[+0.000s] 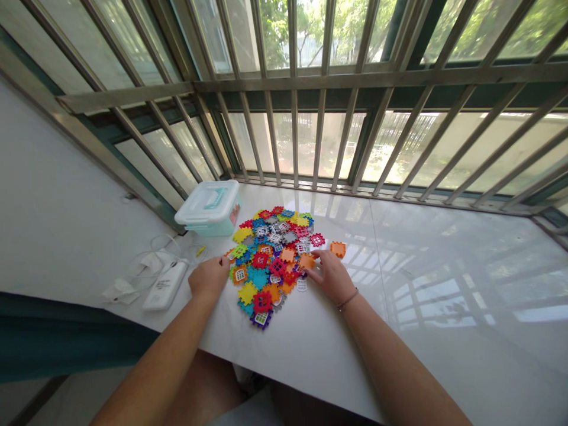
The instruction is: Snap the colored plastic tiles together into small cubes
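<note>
Colourful plastic building tiles (257,276) with notched edges lie in a flat heap on the white ledge, some with window lattices. At the heap's right edge my right hand (332,274) pinches an orange tile (306,261) between thumb and fingers. Just beyond that hand, a separate orange tile (338,249) rests on the ledge. My left hand (209,277) is closed at the heap's left edge, its fingertips beside a bit of orange; what it grips, if anything, is hidden. A small white window piece (302,285) lies below my right fingers.
Behind the heap on the left stands a lidded pale green storage box (213,207). A white power bank (166,284) with cables and a small yellow object (200,251) lie left of my left hand. Metal window bars (295,139) border the ledge (426,266) at the back.
</note>
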`<state>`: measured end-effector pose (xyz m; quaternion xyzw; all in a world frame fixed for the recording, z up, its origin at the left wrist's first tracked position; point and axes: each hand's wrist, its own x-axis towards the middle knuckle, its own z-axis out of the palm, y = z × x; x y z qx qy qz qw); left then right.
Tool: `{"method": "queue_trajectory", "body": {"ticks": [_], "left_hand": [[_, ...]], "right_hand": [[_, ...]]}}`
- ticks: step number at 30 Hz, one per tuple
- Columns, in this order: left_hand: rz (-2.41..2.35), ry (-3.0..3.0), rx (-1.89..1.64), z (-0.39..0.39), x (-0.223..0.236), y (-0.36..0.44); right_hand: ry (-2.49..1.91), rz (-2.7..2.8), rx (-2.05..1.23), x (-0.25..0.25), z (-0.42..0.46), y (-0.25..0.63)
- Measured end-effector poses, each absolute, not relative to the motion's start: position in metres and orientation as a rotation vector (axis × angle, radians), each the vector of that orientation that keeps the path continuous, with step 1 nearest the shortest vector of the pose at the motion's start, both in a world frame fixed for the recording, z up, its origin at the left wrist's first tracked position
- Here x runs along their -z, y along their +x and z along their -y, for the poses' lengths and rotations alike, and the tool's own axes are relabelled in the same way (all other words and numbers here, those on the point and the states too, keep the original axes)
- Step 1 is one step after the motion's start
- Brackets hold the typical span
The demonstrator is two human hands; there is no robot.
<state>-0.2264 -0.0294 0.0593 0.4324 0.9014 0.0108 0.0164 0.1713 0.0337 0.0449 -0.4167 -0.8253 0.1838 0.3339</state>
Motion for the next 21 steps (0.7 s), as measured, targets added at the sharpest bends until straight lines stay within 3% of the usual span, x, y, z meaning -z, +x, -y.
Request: {"method": "queue_trajectory", "body": {"ticks": [15,21], "left_hand": [[-2.79,1.386,-0.052,0.03,-0.064,-0.224],[-2.784,1.358,-0.043,0.029,-0.062,-0.225]], "right_hand": [[-1.262,2.091,-0.419,-0.047,-0.031,0.176],[-1.241,2.189,-0.555,-0.05,-0.028,0.205]]}}
